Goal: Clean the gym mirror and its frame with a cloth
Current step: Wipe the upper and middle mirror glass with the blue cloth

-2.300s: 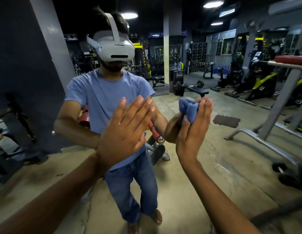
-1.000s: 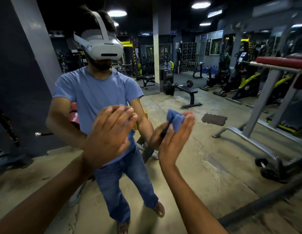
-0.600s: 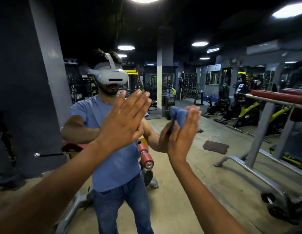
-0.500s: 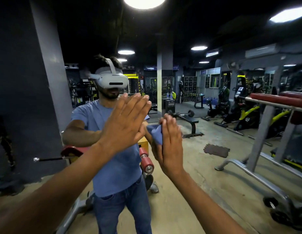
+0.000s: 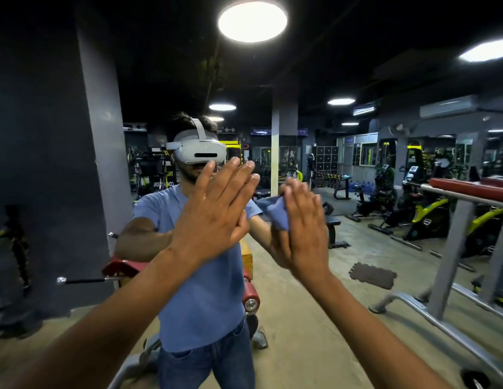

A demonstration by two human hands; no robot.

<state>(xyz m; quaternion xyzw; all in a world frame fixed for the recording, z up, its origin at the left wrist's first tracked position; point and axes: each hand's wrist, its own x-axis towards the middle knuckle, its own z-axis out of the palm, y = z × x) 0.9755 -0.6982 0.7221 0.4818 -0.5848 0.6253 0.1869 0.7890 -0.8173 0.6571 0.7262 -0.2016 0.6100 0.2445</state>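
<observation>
The gym mirror fills the whole view, and I stand right in front of it, facing my own reflection. My left hand lies flat on the glass with its fingers spread and holds nothing. To its right, my right hand presses a bunched blue cloth against the glass at about chest height. Part of the cloth sticks out on the left of the palm. The mirror's frame is out of sight.
In the reflection are a person in a blue T-shirt with a white headset, a red padded machine behind the legs, a grey steel rack at right, a dark pillar at left and exercise bikes further back.
My view has tilted upward, bringing ceiling lights into sight. My right hand has slid the cloth about on the glass, first left, then back right. My left hand stays flat on the mirror.
</observation>
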